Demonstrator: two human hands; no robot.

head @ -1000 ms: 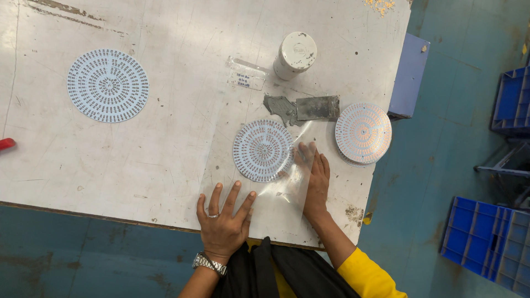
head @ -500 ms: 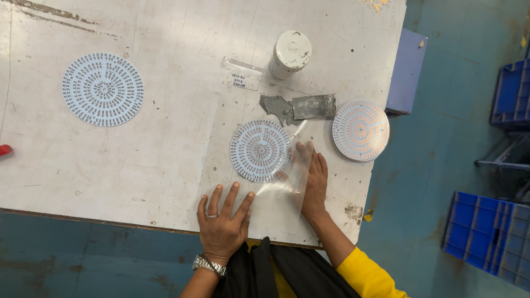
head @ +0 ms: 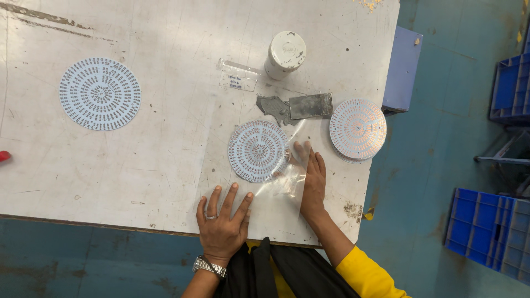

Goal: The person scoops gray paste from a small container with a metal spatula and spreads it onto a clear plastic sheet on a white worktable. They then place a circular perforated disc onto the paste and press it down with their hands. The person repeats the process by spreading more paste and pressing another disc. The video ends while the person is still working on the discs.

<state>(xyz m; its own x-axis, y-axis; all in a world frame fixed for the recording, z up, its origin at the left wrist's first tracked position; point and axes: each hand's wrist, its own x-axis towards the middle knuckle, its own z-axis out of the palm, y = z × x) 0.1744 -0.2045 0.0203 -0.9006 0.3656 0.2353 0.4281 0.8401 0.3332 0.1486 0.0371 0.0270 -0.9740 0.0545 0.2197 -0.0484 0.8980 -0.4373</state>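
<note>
Clear plastic bag (head: 287, 179) lies flat near the table's (head: 138, 176) front edge, pinned by the open right hand (head: 313, 185), seemingly for the round white perforated circuit disc (head: 258, 150); left hand (head: 222, 223) rests spread, empty.

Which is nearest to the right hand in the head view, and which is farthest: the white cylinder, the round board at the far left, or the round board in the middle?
From the right hand:
1. Round board in the middle, just left of the fingertips.
2. White cylinder, farther up the table.
3. Round board at the far left, across the table.
</note>
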